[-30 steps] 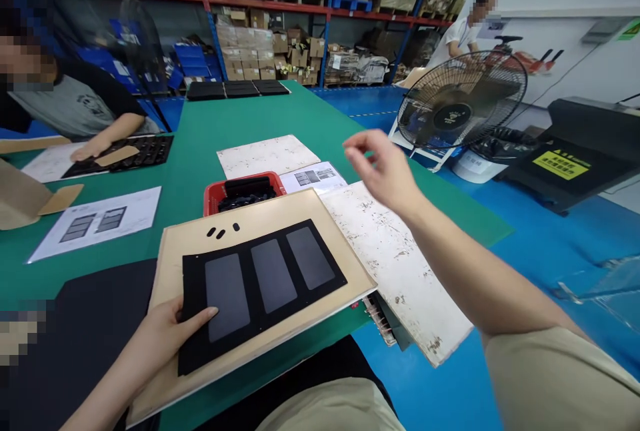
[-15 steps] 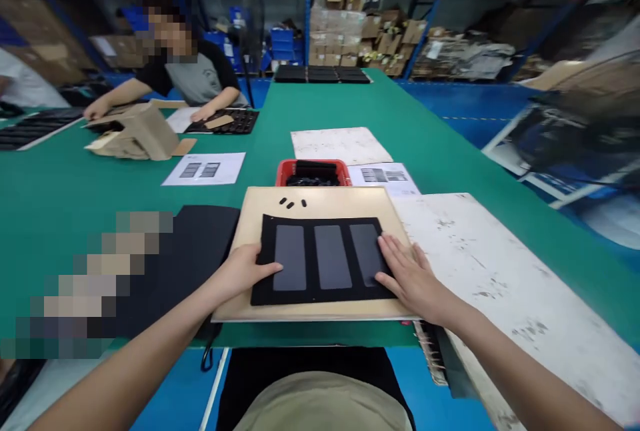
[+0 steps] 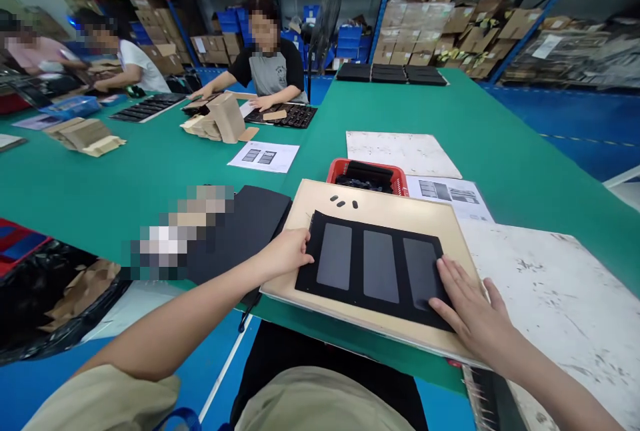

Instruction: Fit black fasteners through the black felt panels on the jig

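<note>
A black sheet with three grey rectangular panels [image 3: 376,265] lies on a tan board [image 3: 395,214] at the near edge of the green table [image 3: 150,171]. My left hand [image 3: 284,253] pinches the sheet's left edge, thumb on top. My right hand [image 3: 473,311] rests flat with spread fingers on the sheet's right end, over the third panel. Three small black pieces [image 3: 343,202] sit on the board above the sheet. A red basket [image 3: 367,177] of black parts stands just behind the board.
A scuffed white board [image 3: 565,284] lies to the right, a printed sheet [image 3: 453,192] and another white board [image 3: 400,151] behind. A black mat [image 3: 250,217] lies left. Other people work across the table near folded cardboard [image 3: 220,121] and black trays [image 3: 390,73]. Shelves of boxes line the back.
The view has swung left. My right hand came down from the air onto the sheet's right end and has slid toward its lower right corner. My left hand stays on the left edge.
</note>
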A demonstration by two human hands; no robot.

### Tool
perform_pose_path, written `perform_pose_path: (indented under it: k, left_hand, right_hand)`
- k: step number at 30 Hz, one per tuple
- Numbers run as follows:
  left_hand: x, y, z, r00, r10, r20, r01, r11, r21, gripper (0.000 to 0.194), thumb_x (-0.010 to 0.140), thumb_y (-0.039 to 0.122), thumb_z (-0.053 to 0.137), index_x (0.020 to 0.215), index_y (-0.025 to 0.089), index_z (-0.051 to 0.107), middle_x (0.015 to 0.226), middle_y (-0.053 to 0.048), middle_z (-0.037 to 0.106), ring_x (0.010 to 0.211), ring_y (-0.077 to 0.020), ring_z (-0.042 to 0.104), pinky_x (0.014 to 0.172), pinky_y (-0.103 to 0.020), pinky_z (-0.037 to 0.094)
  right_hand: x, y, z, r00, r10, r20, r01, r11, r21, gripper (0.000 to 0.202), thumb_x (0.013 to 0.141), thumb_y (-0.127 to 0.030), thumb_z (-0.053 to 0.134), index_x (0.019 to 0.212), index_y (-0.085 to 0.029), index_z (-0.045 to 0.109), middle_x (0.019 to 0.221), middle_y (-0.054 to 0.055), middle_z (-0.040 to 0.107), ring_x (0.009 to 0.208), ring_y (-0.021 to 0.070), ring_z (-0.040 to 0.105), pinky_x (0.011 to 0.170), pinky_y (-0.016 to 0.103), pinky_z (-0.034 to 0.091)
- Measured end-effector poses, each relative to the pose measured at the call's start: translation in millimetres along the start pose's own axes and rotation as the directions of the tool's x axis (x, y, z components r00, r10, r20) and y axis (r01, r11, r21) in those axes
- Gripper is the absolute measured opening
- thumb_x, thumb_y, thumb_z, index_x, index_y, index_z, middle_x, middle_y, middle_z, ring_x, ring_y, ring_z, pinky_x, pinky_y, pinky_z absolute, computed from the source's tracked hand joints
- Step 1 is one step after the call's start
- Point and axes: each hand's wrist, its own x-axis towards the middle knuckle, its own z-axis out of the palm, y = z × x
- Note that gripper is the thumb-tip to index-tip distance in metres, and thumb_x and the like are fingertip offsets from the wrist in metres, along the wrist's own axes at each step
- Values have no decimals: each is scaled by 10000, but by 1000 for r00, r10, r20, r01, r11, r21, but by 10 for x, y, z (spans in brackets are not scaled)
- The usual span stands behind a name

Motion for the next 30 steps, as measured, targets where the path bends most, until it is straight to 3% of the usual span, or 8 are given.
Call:
perform_pose_path:
  k: [4, 7, 10, 13, 20, 23, 27, 30]
  left_hand:
    - [7, 12, -5, 1000, 3, -7, -3, 997, 77, 193, 701, 199, 680, 845, 192, 552, 645, 22, 577, 682, -193, 607, 516, -247, 346]
    - [66, -49, -57, 999, 2, -54, 5, 993, 122, 322, 642, 238, 756, 896, 184, 566, 685, 4, 600, 735, -227, 621, 545, -257, 375]
    - [183, -153, -140, 988, 27, -155, -5, 989, 145, 396, 692, 212, 710, 1051, 177, 548, 818, -24, 612, 841, -239, 610, 644, -281, 419]
    - [315, -247, -197, 970, 111, -217, -78, 985, 155, 337, 787, 180, 593, 1120, 212, 547, 998, -44, 572, 975, -218, 566, 774, -291, 428]
    - [460, -353, -194, 953, 244, -178, -213, 961, 177, 123, 848, 199, 492, 847, 204, 616, 929, -45, 549, 981, -226, 515, 819, -313, 419]
    - [462, -376, -194, 947, 287, -144, -255, 945, 202, 130, 861, 187, 472, 820, 196, 595, 916, -44, 552, 947, -216, 500, 809, -308, 409]
    - [469, -396, -181, 934, 342, -106, -308, 918, 249, 145, 889, 171, 431, 828, 195, 560, 918, -37, 548, 925, -201, 474, 800, -293, 397]
    - [469, -404, -167, 923, 375, -88, -335, 895, 295, 159, 901, 154, 401, 842, 196, 542, 899, -31, 537, 892, -194, 458, 783, -289, 390]
  right_hand:
    - [-1, 45, -22, 999, -32, -20, 32, 999, -3, 647, 934, -554, 109, 1489, -266, -55, 1509, 65, 277, 1368, 285, 262, 1058, 573, 270]
    - [44, 106, -101, 998, -40, -46, 40, 999, 9, 656, 924, -580, 106, 1491, -273, -16, 1476, 65, 349, 1366, 303, 262, 1016, 589, 325]
    - [152, 126, -240, 994, -14, -111, 14, 1000, 5, 673, 913, -610, 146, 1491, -278, 57, 1463, 68, 372, 1363, 321, 265, 1007, 601, 335]
    - [317, 43, -411, 994, -26, -106, 30, 999, 30, 691, 903, -625, 200, 1487, -268, 113, 1484, 70, 334, 1368, 329, 246, 1018, 588, 341]
    - [831, -560, -777, 977, -192, 95, 164, 955, 249, 677, 903, -613, 268, 1476, -259, 208, 1520, 55, 250, 1403, 277, 145, 1098, 512, 271]
    - [1076, -892, -844, 940, -314, 132, 242, 888, 392, 594, 922, -538, 327, 1436, -239, 322, 1495, 86, 311, 1380, 268, 245, 1084, 479, 312]
    - [1382, -1281, -730, 915, -398, 58, 308, 786, 536, 429, 941, -318, 363, 1340, -187, 452, 1259, 122, 535, 1153, 216, 517, 988, 397, 437]
    - [1537, -1476, -562, 906, -423, 13, 363, 794, 487, 407, 928, -211, 373, 1312, -125, 478, 1111, 123, 578, 1030, 217, 543, 934, 383, 464]
